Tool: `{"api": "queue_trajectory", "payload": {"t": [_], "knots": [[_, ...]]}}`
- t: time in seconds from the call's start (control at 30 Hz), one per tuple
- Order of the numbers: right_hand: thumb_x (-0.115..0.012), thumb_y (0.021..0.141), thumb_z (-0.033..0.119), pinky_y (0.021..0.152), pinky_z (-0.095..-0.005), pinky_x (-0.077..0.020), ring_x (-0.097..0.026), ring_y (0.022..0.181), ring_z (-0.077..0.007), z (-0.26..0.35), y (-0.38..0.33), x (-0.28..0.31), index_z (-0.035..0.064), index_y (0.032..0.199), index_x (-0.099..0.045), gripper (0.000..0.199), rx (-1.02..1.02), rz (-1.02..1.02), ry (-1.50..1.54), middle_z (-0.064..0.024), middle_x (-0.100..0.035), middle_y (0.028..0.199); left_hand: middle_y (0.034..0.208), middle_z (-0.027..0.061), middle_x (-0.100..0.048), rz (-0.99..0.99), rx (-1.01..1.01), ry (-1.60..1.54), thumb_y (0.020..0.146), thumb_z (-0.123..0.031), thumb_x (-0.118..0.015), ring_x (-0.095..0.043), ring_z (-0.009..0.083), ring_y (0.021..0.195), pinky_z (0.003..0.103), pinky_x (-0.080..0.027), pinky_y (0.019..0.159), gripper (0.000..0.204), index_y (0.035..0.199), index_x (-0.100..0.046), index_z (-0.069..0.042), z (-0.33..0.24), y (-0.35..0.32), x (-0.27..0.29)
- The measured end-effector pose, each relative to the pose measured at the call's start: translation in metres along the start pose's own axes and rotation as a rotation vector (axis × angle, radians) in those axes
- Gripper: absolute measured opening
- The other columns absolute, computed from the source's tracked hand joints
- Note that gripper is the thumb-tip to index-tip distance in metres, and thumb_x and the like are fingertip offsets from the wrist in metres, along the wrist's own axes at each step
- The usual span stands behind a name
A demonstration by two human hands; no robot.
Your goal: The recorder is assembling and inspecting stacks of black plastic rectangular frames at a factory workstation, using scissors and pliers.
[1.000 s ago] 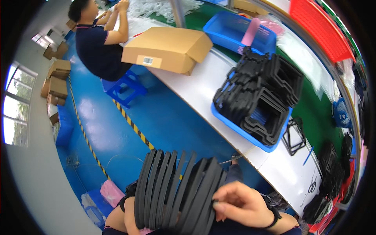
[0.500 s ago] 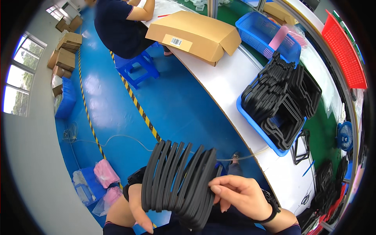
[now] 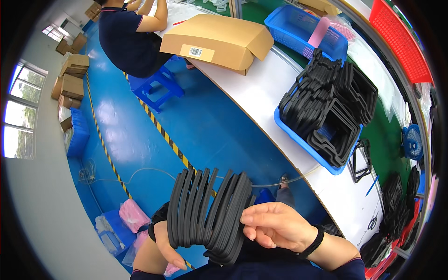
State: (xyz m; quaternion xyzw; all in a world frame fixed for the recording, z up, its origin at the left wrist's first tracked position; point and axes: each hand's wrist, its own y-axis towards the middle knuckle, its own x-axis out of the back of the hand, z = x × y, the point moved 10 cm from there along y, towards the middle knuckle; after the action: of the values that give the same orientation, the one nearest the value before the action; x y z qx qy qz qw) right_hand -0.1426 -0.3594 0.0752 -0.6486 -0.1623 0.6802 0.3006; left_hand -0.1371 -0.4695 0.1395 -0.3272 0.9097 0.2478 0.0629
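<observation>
A fanned stack of black plastic frames point(image 3: 212, 214) stands on edge above my lap. My left hand point(image 3: 166, 245) is wrapped round its left end, with the thumb along the near side and the other fingers mostly hidden. At the stack's right end, the thumb and forefinger of my right hand point(image 3: 277, 226) pinch together at the edge of the outermost frames; the other fingers are curled. A gap shows between the loose frames on the left and the tighter bunch on the right. More black frames point(image 3: 310, 100) fill a blue basket point(image 3: 298, 144) on the white table.
The white table point(image 3: 261, 128) runs along my right, bearing a cardboard box point(image 3: 217, 42), another blue basket point(image 3: 284, 28), a single black frame point(image 3: 360, 161) and a blue pen point(image 3: 372, 185). A seated person point(image 3: 126, 39) works beyond. Bagged pink items point(image 3: 133, 214) lie at lower left.
The stack and both hands have shifted slightly left in view, while the head view has turned a little. The right fingers remain at the stack's right edge.
</observation>
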Motion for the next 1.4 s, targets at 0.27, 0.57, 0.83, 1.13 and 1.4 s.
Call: {"api": "queue_trajectory", "payload": {"t": [0.27, 0.57, 0.83, 1.13, 1.4], "knots": [[-0.057, 0.092, 0.013, 0.045, -0.0209, -0.0452, -0.060, 0.055, -0.0104, 0.003, 0.006, 0.000, -0.0010, 0.089, -0.058, 0.014, 0.035, 0.012, -0.056, -0.0096, -0.065, 0.080, 0.120, 0.0341, -0.049, 0.005, -0.009, -0.023, 0.070, -0.051, -0.071, -0.056, 0.0436, 0.104, 0.052, -0.046, 0.088, 0.097, 0.131, -0.034, 0.014, 0.000, -0.003, 0.000], [-0.050, 0.093, 0.009, 0.057, -0.0261, -0.0544, -0.068, 0.073, -0.0202, 0.004, 0.006, 0.007, -0.0037, 0.099, -0.055, 0.015, 0.056, 0.008, 0.013, -0.0166, -0.066, 0.090, 0.121, 0.0328, -0.049, 0.015, 0.002, -0.133, 0.070, -0.045, -0.072, -0.055, 0.0414, 0.106, 0.050, -0.044, 0.090, 0.090, 0.128, -0.038, 0.015, 0.007, -0.006, 0.002], [-0.056, 0.092, 0.013, 0.060, -0.0278, -0.0558, -0.068, 0.075, -0.0213, 0.007, 0.006, 0.004, -0.0036, 0.101, -0.056, 0.019, 0.055, 0.005, 0.000, -0.0151, -0.066, 0.090, 0.122, 0.0317, -0.050, 0.005, 0.030, -0.247, 0.069, -0.039, -0.074, -0.055, 0.0394, 0.108, 0.049, -0.043, 0.092, 0.085, 0.125, -0.042, 0.016, 0.011, -0.010, 0.005], [-0.066, 0.086, 0.011, 0.053, -0.0185, -0.0444, -0.058, 0.062, -0.0066, 0.077, -0.026, -0.007, -0.0001, 0.086, -0.064, 0.011, 0.668, -0.305, -1.167, -0.0078, -0.062, 0.090, 0.123, 0.0304, -0.050, 0.023, 0.023, -0.408, 0.069, -0.033, -0.075, -0.055, 0.0372, 0.110, 0.047, -0.042, 0.095, 0.078, 0.122, -0.046, 0.017, 0.028, -0.023, 0.008], [-0.059, 0.089, 0.004, 0.060, -0.0212, -0.0502, -0.060, 0.068, -0.0103, 0.066, -0.016, -0.032, -0.0013, 0.105, -0.065, 0.017, 0.558, 0.193, -1.159, -0.0094, -0.063, 0.102, 0.120, 0.0335, -0.051, -0.251, 0.095, -0.722, 0.066, -0.029, -0.077, -0.057, 0.0394, 0.107, 0.048, -0.043, 0.094, 0.082, 0.122, -0.043, 0.020, 0.040, -0.034, 0.014]]}}
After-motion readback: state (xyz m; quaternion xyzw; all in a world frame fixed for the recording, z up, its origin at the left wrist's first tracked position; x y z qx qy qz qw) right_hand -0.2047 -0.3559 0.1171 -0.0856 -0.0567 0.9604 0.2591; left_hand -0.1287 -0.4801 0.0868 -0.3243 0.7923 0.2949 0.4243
